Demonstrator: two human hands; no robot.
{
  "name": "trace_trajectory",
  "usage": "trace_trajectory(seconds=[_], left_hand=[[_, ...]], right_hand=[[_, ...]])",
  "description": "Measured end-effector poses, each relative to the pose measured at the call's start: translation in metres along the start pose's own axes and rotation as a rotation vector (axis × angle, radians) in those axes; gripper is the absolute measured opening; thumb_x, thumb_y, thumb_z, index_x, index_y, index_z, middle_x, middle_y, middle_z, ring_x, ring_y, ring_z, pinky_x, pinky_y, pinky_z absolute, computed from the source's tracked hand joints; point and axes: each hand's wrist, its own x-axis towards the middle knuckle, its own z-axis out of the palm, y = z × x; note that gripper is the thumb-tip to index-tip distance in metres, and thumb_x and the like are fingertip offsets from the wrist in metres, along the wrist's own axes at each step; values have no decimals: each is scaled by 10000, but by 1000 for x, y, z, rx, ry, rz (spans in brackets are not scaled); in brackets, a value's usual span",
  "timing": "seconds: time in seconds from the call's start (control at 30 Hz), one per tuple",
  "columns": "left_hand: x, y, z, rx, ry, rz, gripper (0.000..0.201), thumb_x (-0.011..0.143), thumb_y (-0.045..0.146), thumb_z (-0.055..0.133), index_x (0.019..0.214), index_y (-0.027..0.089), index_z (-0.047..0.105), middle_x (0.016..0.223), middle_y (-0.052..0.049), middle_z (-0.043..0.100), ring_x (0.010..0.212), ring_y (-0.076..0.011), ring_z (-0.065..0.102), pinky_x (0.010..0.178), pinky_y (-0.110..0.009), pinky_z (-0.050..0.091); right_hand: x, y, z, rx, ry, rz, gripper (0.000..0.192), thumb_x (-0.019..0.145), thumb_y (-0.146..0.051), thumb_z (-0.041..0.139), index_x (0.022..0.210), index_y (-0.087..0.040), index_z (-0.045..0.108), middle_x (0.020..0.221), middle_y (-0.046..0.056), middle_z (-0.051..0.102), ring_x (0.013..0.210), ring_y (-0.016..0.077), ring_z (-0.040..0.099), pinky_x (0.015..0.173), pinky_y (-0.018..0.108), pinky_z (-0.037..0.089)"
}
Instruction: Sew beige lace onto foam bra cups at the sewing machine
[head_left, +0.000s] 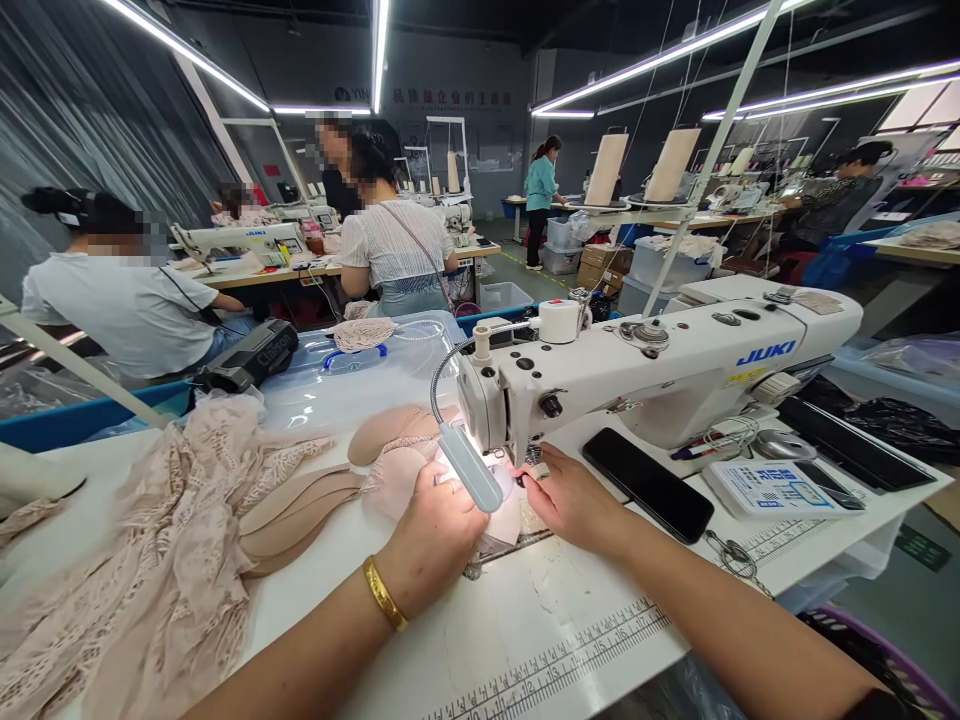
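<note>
A pale pink bra piece (397, 478) with a moulded cup lies under the needle end of the white sewing machine (600, 370). My left hand (439, 525) grips its cloth on the near left side, fingers curled and partly hidden behind a grey gooseneck lamp (471, 468). At the right of the needle, my right hand (574, 500) pinches the cloth's edge between thumb and fingers. A small dark spot shows at those fingertips; I cannot make out what it is. The lamp lights the cloth, and the stitching point is mostly hidden.
Beige cup pads (300, 510) and a heap of pink lace garments (172, 570) lie at left. A black phone (649, 483) and a white-blue box (769, 488) sit at right. Behind stands a clear plastic bin lid (352, 375). Several people work at other machines.
</note>
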Motion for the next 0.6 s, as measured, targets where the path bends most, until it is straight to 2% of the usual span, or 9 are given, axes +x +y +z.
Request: trace_trajectory(seconds=[0.23,0.6], left_hand=[[-2,2,-1,-17,22,-10,201,854,46,547,855,222,644,826,-18,693,798,-209,624,962,-475,358],[-2,0,0,-4,28,18,236,827,17,516,870,210,645,873,-39,723,822,-246,624,873,-481,367]], right_hand=[[1,-1,-3,-17,-18,5,383,910,-21,441,1198,-186,632,1045,90,697,1034,267,595,927,426,531],[0,0,-2,-15,-5,7,351,927,-39,444,1179,-177,646,1068,103,682,1041,270,597,934,435,528]])
